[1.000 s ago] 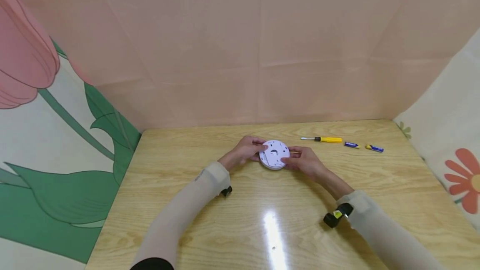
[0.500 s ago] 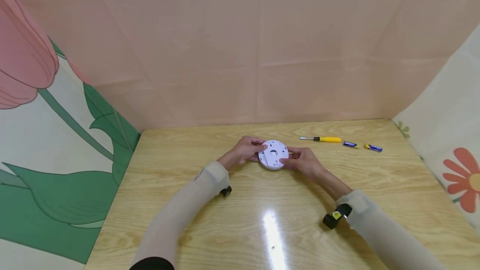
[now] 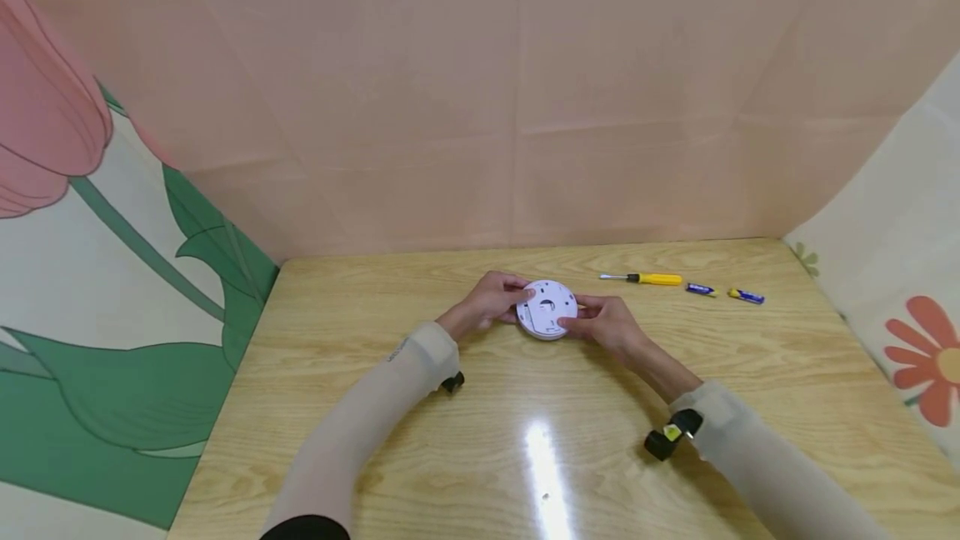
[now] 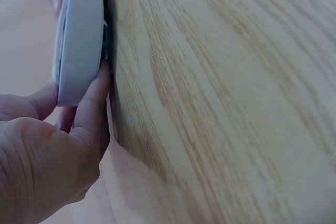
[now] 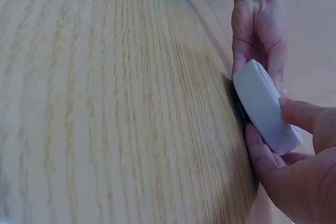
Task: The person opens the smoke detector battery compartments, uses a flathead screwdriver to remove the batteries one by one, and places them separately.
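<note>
A white round device (image 3: 538,317), a thick disc with slots and a central opening in its upper face, is held between both hands over the table. My left hand (image 3: 489,301) grips its left edge, thumb on the upper face and fingers underneath. At the opposite edge my right hand (image 3: 611,327) pinches it the same way. The smooth side wall of the device (image 4: 83,45) shows in the left wrist view, beside the left hand (image 4: 47,161). From the right wrist, the device (image 5: 258,107) appears tilted, and something dark shows beneath it. Its underside is mostly hidden.
A screwdriver (image 3: 654,279) with a yellow handle lies right of the hands on the wooden table (image 3: 420,473). Two blue-and-yellow batteries, a nearer battery (image 3: 702,290) and a farther-right battery (image 3: 747,297), lie beyond its handle. A pink backdrop (image 3: 420,107) rises behind the table.
Both hands keep their hold on the white round device, almost still. The whole view shifts very slightly; the screwdriver and batteries stay where they were on the table.
</note>
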Demonstrator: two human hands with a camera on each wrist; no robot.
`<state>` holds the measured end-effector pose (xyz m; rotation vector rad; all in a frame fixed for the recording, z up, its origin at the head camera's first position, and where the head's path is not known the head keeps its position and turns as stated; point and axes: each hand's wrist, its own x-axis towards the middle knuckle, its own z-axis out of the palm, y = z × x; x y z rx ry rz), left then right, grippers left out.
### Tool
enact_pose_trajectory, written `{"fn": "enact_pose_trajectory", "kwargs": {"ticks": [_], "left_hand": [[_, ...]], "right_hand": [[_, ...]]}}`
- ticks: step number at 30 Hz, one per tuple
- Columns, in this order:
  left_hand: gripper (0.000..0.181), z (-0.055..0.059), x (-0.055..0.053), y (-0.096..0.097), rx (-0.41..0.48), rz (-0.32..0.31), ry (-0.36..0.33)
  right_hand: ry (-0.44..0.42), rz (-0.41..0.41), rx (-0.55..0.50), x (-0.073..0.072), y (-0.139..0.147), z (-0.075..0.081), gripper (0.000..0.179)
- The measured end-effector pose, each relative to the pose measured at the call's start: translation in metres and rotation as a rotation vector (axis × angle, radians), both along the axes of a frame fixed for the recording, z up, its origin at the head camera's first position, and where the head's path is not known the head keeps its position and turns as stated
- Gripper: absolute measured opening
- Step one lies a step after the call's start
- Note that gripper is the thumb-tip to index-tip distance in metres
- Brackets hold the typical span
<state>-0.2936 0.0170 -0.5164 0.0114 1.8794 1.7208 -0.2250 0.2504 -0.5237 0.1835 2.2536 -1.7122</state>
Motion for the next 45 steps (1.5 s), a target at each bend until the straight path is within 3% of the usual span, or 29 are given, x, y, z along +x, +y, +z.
{"fn": "enact_pose_trajectory", "kwargs": {"ticks": [15, 30, 45], "left_hand": [[0.032, 0.0022, 0.003, 0.0009, -0.025, -0.008, 0.038], [0.025, 0.0021, 0.0045, 0.0002, 0.025, -0.023, 0.06], [0.027, 0.0002, 0.0057, -0.0031, 0.025, -0.016, 0.082]], "right_hand": [[0.052, -0.017, 0.114, -0.0006, -0.0024, 0.0, 0.076], [0.134, 0.025, 0.178, 0.0002, -0.0058, -0.0012, 0.078], [0.113, 0.078, 0.165, -0.0019, -0.0021, -0.0035, 0.084]]}}
